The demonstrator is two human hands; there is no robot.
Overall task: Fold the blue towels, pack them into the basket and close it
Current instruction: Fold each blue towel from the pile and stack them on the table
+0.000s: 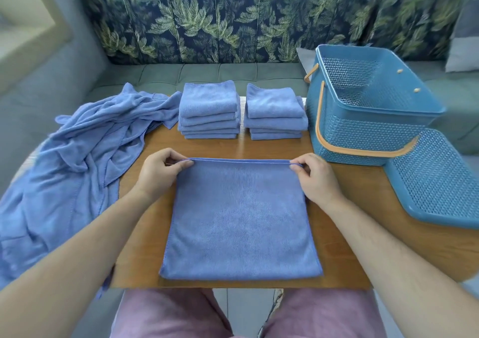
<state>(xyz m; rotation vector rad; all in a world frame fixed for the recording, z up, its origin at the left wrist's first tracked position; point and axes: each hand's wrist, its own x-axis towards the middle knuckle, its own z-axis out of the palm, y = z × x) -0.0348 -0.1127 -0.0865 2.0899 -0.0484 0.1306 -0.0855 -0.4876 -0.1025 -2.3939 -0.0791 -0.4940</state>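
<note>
Head view: my left hand (160, 172) and right hand (315, 179) are each pinching a far corner of the flat towel (238, 221), which is lying on the table (363, 208). Beyond that towel: two folded stacks (210, 109). To its left: a loose pile (77, 161). To its right: the open basket (368, 109), with the lid (438, 179) just beside it.

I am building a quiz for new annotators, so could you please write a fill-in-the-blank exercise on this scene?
The left hand and the right hand pinch the ____ corners of the towel on the table, those away from the person.
Behind it, the folded towels stand in ____ stacks.
The lid lies beside the basket, so the basket is ____.
The unfolded heap lies on the person's ____ side.
Missing words: far; two; open; left.
</note>
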